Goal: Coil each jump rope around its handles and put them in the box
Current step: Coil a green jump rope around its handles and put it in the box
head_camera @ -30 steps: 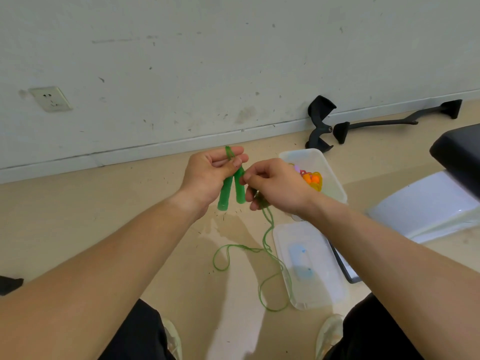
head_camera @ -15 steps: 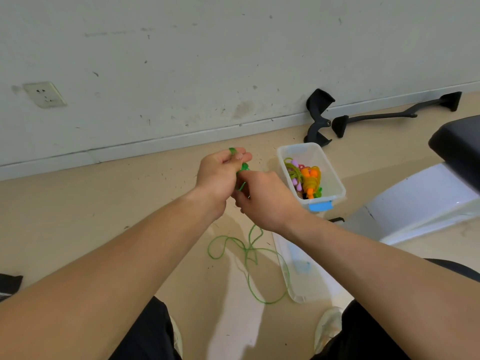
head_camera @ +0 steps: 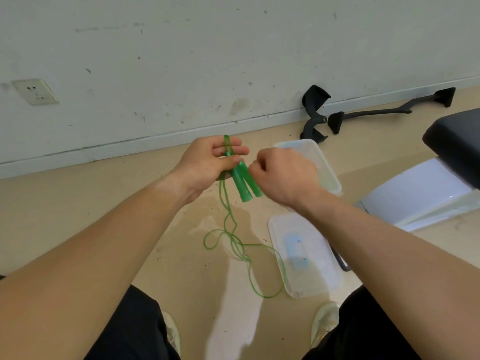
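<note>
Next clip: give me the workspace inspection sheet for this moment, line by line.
Surface: beige floor, scuffed and speckled.
Job's things: green jump rope handles side by side; cord trails loose onto the floor; clear box behind the right hand; lid flat on the floor.
Clutter: black chair parts by the wall.
Hands: left hand grips the handles; right hand curled beside them, hold unclear.
Cables: nothing seen.
Surroundings: white wall, socket, black seat at right.

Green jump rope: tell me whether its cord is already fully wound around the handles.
No, the left hand holds the handles while most of the green cord lies loose on the floor.
</note>
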Available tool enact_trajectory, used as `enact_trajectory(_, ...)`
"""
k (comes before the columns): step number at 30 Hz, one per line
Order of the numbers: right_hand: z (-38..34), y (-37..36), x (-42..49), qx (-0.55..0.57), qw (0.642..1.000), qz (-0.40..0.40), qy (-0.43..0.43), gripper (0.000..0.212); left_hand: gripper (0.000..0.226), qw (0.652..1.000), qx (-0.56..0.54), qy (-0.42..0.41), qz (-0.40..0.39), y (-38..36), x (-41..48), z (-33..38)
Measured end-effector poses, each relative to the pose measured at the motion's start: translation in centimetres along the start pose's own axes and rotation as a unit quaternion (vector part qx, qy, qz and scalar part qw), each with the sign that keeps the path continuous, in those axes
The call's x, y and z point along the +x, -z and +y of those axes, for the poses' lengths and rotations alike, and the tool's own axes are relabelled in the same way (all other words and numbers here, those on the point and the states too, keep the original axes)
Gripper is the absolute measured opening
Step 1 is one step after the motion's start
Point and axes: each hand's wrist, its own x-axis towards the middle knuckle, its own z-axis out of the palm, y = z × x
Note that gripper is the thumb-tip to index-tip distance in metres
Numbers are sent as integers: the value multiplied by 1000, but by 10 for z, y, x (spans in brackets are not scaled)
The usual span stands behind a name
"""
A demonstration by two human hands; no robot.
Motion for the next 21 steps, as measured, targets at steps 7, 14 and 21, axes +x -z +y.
enact_trajectory(7,30,-12,9,411,882,-231,17,27,34,985,-99,-23,-142,15,-9,11)
enact_trajectory(14,21,-18,3,516,775,-365,16,43,37,968,-165,-33,-189,9,-14,9)
enact_trajectory(21,18,-15,-1,504,781,-365,48,26,36,964,-134,-27,-230,8,-16,11)
